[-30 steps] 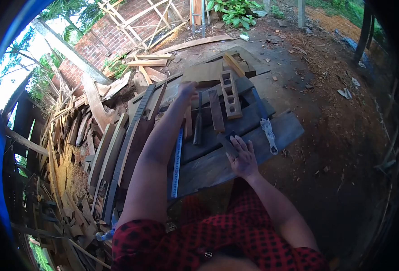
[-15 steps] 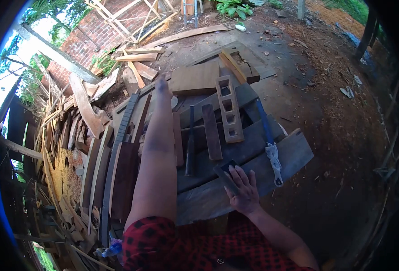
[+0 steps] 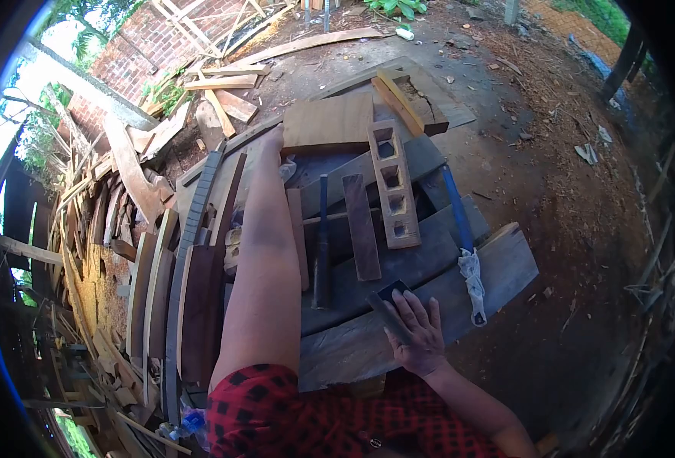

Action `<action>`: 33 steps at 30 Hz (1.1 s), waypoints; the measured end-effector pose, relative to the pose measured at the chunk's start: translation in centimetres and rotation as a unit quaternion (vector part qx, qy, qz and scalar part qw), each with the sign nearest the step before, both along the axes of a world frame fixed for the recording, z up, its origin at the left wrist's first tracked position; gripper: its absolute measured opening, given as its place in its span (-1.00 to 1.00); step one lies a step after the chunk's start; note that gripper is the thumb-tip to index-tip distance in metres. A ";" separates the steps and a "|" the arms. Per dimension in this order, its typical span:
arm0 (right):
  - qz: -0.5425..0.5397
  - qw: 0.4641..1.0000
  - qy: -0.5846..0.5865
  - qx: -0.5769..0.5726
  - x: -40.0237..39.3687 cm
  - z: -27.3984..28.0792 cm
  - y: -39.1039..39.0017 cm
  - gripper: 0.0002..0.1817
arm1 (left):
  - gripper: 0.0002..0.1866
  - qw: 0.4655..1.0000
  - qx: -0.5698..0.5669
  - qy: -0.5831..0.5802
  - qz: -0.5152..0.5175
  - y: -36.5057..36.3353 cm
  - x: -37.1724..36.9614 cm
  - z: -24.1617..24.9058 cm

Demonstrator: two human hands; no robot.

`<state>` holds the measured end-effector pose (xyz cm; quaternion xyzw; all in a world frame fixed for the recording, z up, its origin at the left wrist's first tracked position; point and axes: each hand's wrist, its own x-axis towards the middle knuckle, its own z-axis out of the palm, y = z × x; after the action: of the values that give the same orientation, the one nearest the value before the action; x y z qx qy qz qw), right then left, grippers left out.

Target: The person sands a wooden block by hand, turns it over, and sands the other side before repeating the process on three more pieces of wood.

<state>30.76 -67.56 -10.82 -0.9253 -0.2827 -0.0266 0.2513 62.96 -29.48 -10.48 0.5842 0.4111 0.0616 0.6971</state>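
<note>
My left arm stretches far forward, and my left hand (image 3: pixel 272 140) is beside the left end of a thick wooden block (image 3: pixel 327 124), its fingers too small to make out. My right hand (image 3: pixel 419 330) holds a dark flat bar-like tool (image 3: pixel 388 317) against the near plank (image 3: pixel 345 353), with its fingertips over a black part. Between the arms lie a long-handled chisel-like tool (image 3: pixel 321 252), a dark wooden strip (image 3: pixel 362 229) and a light wooden piece with several square holes (image 3: pixel 393 183).
A blue-handled tool wrapped in white plastic (image 3: pixel 457 206) lies at the right on the planks. Long curved boards (image 3: pixel 200 313) stand at the left, beside piled scrap wood (image 3: pixel 93 282). A brick wall (image 3: pixel 162 46) rises behind.
The camera view has shifted slightly, so the planks and tools appear a little lower. My right hand keeps hold of the dark tool, and my left hand stays by the block.
</note>
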 end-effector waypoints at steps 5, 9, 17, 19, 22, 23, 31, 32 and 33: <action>0.000 1.000 -0.002 -0.004 0.0 -0.1 0.0 -0.48 | -0.36 0.999 0.029 0.023 -0.040 -0.1 0.3 -0.6; 0.000 1.000 0.006 -0.009 0.0 0.1 0.1 -0.47 | -0.38 0.995 0.052 0.037 -0.071 -0.3 0.5 -0.5; -0.002 1.000 -0.008 -0.002 -0.1 0.0 0.1 -0.48 | -0.36 0.969 0.136 0.144 -0.148 -1.3 0.5 0.7; -0.001 1.000 -0.008 -0.002 -0.1 0.0 0.1 -0.48 | -0.39 0.962 0.146 0.174 -0.149 -1.1 1.0 -0.1; -0.003 1.000 -0.012 -0.002 -0.1 0.0 0.1 -0.48 | -0.41 0.954 0.161 0.198 -0.160 -1.1 1.3 -0.9; -0.002 1.000 -0.012 -0.002 -0.1 0.1 0.1 -0.48 | -0.42 0.952 0.167 0.191 -0.169 -1.0 1.3 -1.0; 0.002 1.000 -0.005 -0.003 -0.1 0.2 0.0 -0.49 | -0.43 0.974 0.084 0.155 -0.144 -2.2 0.6 2.6; 0.002 1.000 -0.007 0.000 -0.1 0.2 0.1 -0.49 | -0.42 0.972 0.093 0.173 -0.128 -3.0 0.3 3.6; 0.002 1.000 -0.009 0.003 -0.1 0.2 0.0 -0.49 | -0.42 0.972 0.094 0.172 -0.130 -3.6 0.4 3.8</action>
<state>30.67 -67.54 -10.58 -0.9236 -0.2869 -0.0350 0.2518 63.32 -33.10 -6.69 0.6971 0.4377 -0.0925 0.5603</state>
